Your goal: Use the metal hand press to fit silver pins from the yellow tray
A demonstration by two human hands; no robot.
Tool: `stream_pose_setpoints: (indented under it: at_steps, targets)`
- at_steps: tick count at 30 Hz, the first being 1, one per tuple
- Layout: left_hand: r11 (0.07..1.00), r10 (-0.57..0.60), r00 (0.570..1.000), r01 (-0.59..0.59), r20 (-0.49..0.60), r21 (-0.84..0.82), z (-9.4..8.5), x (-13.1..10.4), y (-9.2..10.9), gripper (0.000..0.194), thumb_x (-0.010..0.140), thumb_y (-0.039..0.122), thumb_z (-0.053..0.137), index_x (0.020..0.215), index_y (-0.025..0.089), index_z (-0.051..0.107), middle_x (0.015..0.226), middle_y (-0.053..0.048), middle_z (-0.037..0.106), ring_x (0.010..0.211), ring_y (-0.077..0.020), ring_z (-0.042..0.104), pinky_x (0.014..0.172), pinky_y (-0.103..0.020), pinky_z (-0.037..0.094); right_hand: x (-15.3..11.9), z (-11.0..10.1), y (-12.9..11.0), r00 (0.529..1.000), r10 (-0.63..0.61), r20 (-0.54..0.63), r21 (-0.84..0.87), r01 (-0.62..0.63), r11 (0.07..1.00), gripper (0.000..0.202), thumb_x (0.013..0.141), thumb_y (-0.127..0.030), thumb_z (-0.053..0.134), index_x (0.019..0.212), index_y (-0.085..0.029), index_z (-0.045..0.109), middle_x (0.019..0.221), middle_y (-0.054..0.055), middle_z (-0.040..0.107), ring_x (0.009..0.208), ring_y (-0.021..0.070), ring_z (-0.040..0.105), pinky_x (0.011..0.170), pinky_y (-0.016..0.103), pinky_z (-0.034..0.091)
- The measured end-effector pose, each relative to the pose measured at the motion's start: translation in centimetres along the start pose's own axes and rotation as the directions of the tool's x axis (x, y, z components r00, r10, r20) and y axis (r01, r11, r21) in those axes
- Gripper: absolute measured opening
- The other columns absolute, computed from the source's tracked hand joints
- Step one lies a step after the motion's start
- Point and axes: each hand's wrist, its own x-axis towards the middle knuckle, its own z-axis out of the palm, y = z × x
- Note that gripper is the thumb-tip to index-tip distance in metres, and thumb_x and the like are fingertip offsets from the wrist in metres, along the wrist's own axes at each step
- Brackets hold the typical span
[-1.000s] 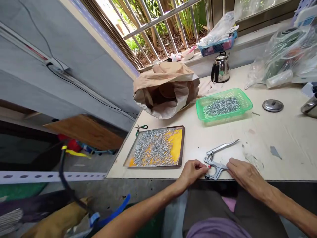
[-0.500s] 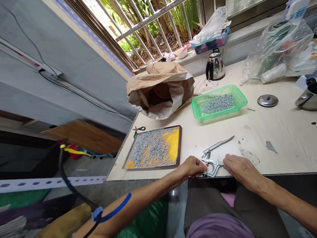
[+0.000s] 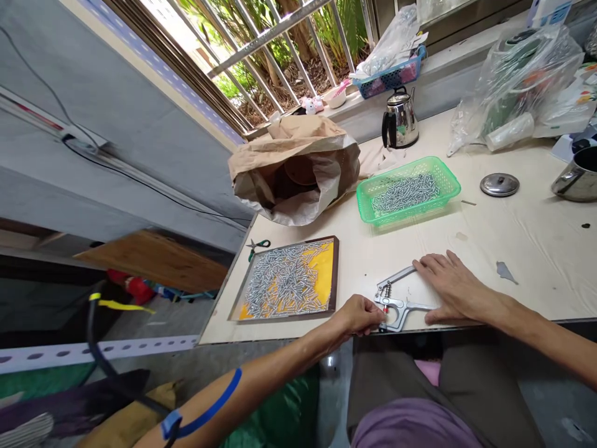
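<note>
A silver hand-press tool with a spring lies at the table's front edge. My left hand pinches at the jaw end of the tool, near a small red part; whatever sits between the fingertips is too small to name. My right hand spreads over the tool's two handles, fingers on the upper handle and thumb by the lower one. To the left is a shallow tray of small metal pins on yellow. Behind stands a green basket with more metal pins.
Green-handled scissors lie beyond the tray's left corner. A large paper bag, a steel kettle, a metal lid and a steel cup stand farther back. A grey scrap lies right of my right hand.
My right hand has moved up from the lower handle and opened across both handles. The upper handle has swung a little. My left hand stays pinched at the tool's jaw.
</note>
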Motion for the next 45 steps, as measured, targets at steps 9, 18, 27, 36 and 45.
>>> stream_pose_setpoints:
  at_steps: [9,18,27,36,45]
  targets:
    - [0.997,-0.053,0.998,0.05,-0.044,-0.065,0.4,-0.2,-0.2,0.041,0.053,0.051,0.074,0.061,0.013,0.059,0.045,0.007,0.045,0.039,-0.0053,0.04,0.038,-0.019,0.029,-0.2,-0.5,-0.8,0.999,0.041,-0.01,-0.005,-0.041,0.999,0.064,0.062,-0.045,0.075,0.115,-0.016,0.054,0.107,0.013,0.058,0.097,0.0298,0.052,0.086,0.044,0.037]
    - [0.97,0.074,0.981,-0.029,-0.179,0.242,0.6,-1.0,-0.2,0.029,0.076,0.039,0.061,0.061,0.013,0.06,0.05,0.003,0.05,0.048,-0.01,0.049,0.048,-0.022,0.039,-0.6,-0.7,-1.3,0.998,0.061,-0.028,0.044,-0.059,0.997,0.043,0.066,-0.033,0.077,0.1,-0.016,0.057,0.095,0.009,0.058,0.088,0.0252,0.051,0.075,0.036,0.041]
    - [0.293,0.798,0.592,-0.543,0.111,0.787,2.5,1.4,3.4,0.056,0.076,0.03,0.071,0.124,0.015,0.046,0.119,-0.013,0.056,0.106,-0.0254,0.051,0.089,-0.037,0.046,-0.8,-0.8,-1.7,0.997,0.078,-0.011,0.071,-0.077,0.995,0.046,0.064,-0.026,0.078,0.102,-0.014,0.057,0.094,0.01,0.057,0.087,0.0251,0.051,0.076,0.037,0.045]
    - [0.126,0.749,0.611,-0.51,0.255,0.851,3.2,3.0,5.1,0.056,0.077,0.047,0.067,0.116,0.011,0.049,0.103,-0.012,0.057,0.094,-0.0266,0.052,0.076,-0.037,0.045,-2.5,-1.6,-1.2,0.997,0.078,-0.003,-0.049,-0.078,0.996,0.042,0.069,-0.026,0.074,0.104,-0.013,0.056,0.096,0.011,0.059,0.09,0.0257,0.053,0.079,0.037,0.045]
    - [0.157,0.801,0.562,-0.527,0.204,0.835,3.8,4.6,4.6,0.028,0.094,0.035,0.045,0.078,0.016,0.057,0.078,-0.005,0.057,0.081,-0.02,0.054,0.07,-0.031,0.044,-2.0,0.2,-0.4,0.987,-0.008,-0.162,0.019,0.011,1.0,0.022,0.086,-0.006,0.045,0.07,-0.02,0.052,0.071,0.002,0.054,0.067,0.0166,0.049,0.062,0.028,0.037]
